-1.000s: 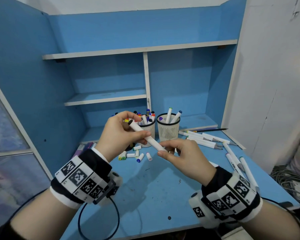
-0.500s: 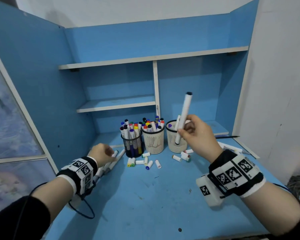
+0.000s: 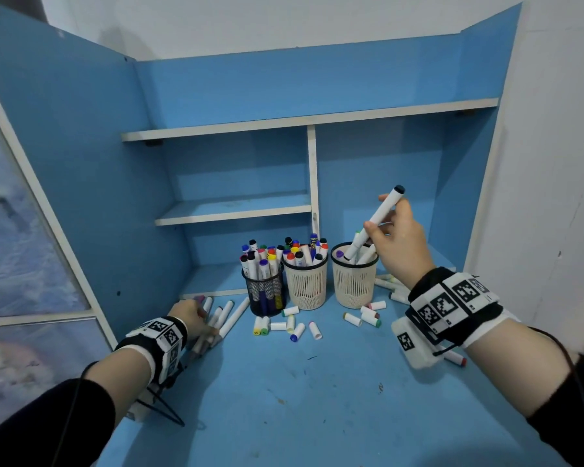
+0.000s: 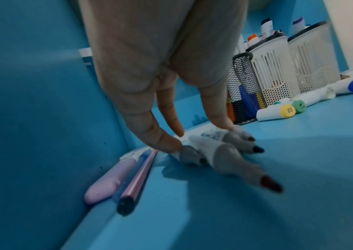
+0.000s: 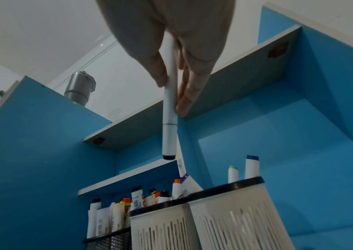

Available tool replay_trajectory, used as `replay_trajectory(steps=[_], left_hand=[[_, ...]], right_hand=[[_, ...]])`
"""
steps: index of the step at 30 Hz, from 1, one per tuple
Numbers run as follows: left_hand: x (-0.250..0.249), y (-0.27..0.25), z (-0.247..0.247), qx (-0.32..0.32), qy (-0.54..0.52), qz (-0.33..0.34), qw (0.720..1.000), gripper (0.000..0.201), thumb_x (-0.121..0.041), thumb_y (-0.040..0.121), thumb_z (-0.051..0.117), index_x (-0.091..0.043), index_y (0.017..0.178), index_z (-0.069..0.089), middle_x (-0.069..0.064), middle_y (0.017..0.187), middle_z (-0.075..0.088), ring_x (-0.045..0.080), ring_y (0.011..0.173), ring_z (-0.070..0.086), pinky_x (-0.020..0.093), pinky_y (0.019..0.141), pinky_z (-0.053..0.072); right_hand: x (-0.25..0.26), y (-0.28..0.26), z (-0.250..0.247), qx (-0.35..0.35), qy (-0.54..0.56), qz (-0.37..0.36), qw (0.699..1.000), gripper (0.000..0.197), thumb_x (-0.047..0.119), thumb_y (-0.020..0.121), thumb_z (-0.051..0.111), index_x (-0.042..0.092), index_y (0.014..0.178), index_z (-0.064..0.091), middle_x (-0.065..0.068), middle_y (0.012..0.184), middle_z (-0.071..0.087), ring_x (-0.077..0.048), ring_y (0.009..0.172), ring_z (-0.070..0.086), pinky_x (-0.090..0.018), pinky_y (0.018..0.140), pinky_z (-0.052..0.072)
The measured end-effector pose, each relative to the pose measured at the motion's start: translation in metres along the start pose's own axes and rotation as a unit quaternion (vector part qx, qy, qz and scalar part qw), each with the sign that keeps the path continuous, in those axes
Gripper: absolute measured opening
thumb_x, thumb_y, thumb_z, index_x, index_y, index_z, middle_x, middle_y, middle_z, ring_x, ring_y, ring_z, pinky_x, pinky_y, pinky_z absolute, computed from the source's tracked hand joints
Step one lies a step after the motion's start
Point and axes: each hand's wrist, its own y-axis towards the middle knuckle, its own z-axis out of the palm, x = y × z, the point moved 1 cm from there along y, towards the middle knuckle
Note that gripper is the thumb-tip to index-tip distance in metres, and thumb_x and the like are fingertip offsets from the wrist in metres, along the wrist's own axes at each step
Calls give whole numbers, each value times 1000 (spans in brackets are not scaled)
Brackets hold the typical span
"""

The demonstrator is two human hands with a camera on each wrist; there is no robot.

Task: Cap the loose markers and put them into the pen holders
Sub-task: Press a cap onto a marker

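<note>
My right hand (image 3: 380, 214) pinches a white capped marker (image 3: 383, 210), black end up and tilted right. Its lower end dips into the right cream holder (image 3: 353, 288), which has a few markers in it. In the right wrist view the marker (image 5: 169, 118) runs between thumb and fingers of that hand (image 5: 171, 96). My left hand (image 3: 201, 318) reaches down to several uncapped markers (image 3: 231, 313) lying by the left wall. Its straight fingertips (image 4: 220, 121) touch the markers (image 4: 224, 150), and the left hand (image 4: 192, 135) grips none.
A black mesh holder (image 3: 266, 291) and a middle cream holder (image 3: 307, 284) stand full of capped markers. Loose caps (image 3: 290, 323) lie in front of the holders. More markers (image 3: 390, 288) lie at the right. Pens (image 4: 128, 177) lie along the left wall.
A second ago both hands held the marker together. The right hand then carried it up over the right holder and tilted it; the left hand dropped to the markers at the left.
</note>
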Motion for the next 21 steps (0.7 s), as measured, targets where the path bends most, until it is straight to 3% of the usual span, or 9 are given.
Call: replay_trajectory(steps=[3,6,8,10,14,17,19,21], left_hand=[[4,3,-3,-29,12,-6,999,31,-26,86,62,-11,113,64,11,116,64,25,109,58,23,87,43],[10,5,-4,-26,32,-9,999,33,-19,86,59,-14,118,63,9,115,66,24,110,59,23,89,43],[11,6,-4,-19,41,-19,999,38,-19,81,63,-16,119,63,9,114,65,24,109,60,23,87,45],[9,6,-6,-17,39,-36,998,40,-17,77,67,-14,117,63,9,112,65,24,106,61,23,85,46],[7,4,-8,19,38,-57,997,45,-12,75,65,-9,119,58,12,111,64,25,103,62,22,76,48],[9,3,-11,42,26,-52,997,30,-11,69,65,-6,98,64,8,85,65,23,86,64,22,62,47],[12,1,-16,22,1,-41,999,13,-11,70,64,-9,83,66,4,68,60,20,68,61,21,54,43],[11,-5,-23,-10,-60,-22,998,4,-8,73,66,-11,75,65,5,61,61,17,55,59,20,50,45]], right_hand=[[-5,3,0,-35,18,0,999,57,6,89,58,23,135,30,-9,103,62,-13,81,64,-14,66,50],[-9,4,-2,-70,57,-16,996,81,0,88,56,36,145,11,-6,94,62,-13,81,66,-20,71,53],[-12,5,-4,-81,49,-37,995,85,-3,89,54,42,145,8,5,90,58,-9,85,65,-25,75,54],[-15,7,-5,-77,19,-52,996,79,-3,89,54,42,142,18,7,88,55,-9,84,64,-30,76,57],[-23,11,-3,-50,-30,-66,996,63,-5,88,54,30,137,35,-5,89,58,-19,82,63,-32,79,55],[-34,14,1,-31,-65,-81,994,54,-3,89,53,26,133,41,-6,93,60,-23,89,63,-35,84,52],[-44,16,4,-16,-84,-87,993,46,-1,90,52,23,130,46,-7,95,60,-25,93,63,-40,88,52],[-51,17,8,0,-96,-86,992,41,0,91,51,19,127,50,-8,94,61,-26,93,63,-41,89,51]])
